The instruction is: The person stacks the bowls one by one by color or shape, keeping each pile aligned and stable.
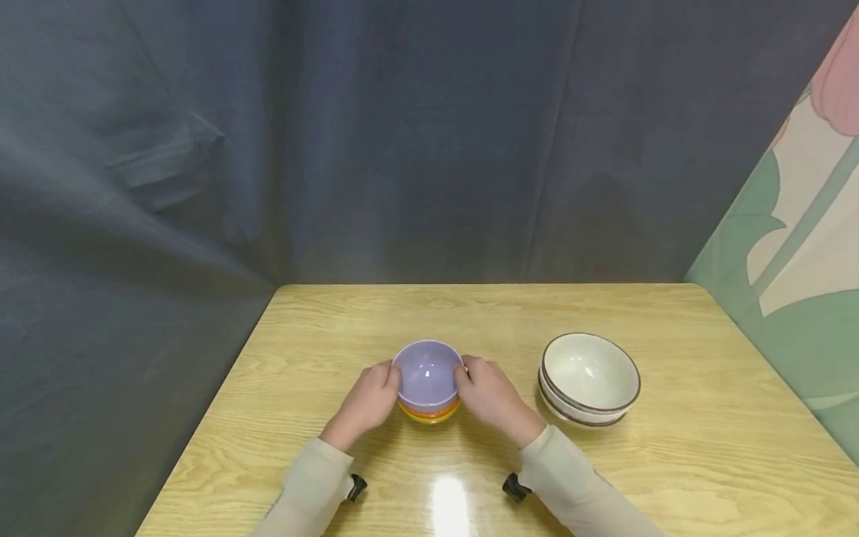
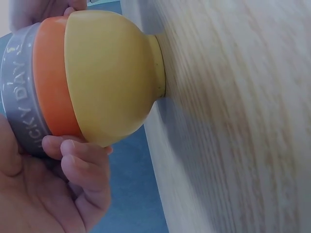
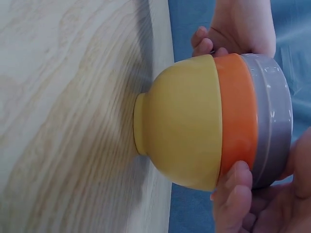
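Observation:
A purple bowl (image 1: 427, 373) sits nested in an orange bowl (image 3: 238, 111), which sits in a yellow bowl (image 2: 109, 73). Raised letters run round the purple bowl's outer wall in the left wrist view. My left hand (image 1: 369, 395) grips the purple bowl at its left side, thumb at the rim. On the opposite side my right hand (image 1: 493, 391) holds the same bowl, thumb likewise at the rim. Fingertips of both hands reach down beside the orange bowl's wall. The yellow bowl's foot stands on the wooden table, or very close to it.
To the right on the wooden table (image 1: 335, 321) stands a stack of white bowls (image 1: 590, 373) with dark brown rims. A dark curtain (image 1: 429, 149) hangs behind the table and along its left side. A panel with a floral pattern (image 1: 792, 246) borders the right edge.

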`<state>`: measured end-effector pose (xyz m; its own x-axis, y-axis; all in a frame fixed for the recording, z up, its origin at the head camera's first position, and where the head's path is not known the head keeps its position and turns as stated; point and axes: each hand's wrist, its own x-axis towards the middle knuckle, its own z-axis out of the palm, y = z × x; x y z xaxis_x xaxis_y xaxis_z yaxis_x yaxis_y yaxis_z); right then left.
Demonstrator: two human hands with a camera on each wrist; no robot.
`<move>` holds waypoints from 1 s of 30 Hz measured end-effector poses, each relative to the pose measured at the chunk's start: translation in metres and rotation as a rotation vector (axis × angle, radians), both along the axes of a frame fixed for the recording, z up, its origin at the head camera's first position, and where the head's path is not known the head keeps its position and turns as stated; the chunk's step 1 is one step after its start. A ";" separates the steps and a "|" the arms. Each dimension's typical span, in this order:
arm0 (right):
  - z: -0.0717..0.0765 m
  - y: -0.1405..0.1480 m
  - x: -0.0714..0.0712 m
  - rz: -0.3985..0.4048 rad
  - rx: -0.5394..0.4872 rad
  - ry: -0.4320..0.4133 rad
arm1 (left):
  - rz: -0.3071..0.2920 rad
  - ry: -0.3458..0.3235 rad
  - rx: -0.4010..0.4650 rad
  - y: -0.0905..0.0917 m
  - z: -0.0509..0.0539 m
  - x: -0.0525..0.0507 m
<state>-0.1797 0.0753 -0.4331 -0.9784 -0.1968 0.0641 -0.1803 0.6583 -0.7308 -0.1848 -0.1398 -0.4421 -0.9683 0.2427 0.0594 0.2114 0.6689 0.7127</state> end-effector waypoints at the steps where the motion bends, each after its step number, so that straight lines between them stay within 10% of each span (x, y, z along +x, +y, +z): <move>1: 0.000 0.000 0.001 -0.005 0.003 0.008 | -0.002 -0.003 -0.001 0.000 0.000 0.000; 30: -0.004 -0.007 0.003 -0.096 0.078 0.060 | -0.007 0.028 0.002 0.001 -0.001 -0.001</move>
<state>-0.1769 0.0683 -0.4369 -0.9879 -0.1087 0.1107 -0.1549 0.7294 -0.6663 -0.1860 -0.1391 -0.4431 -0.9644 0.2496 0.0873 0.2364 0.6661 0.7074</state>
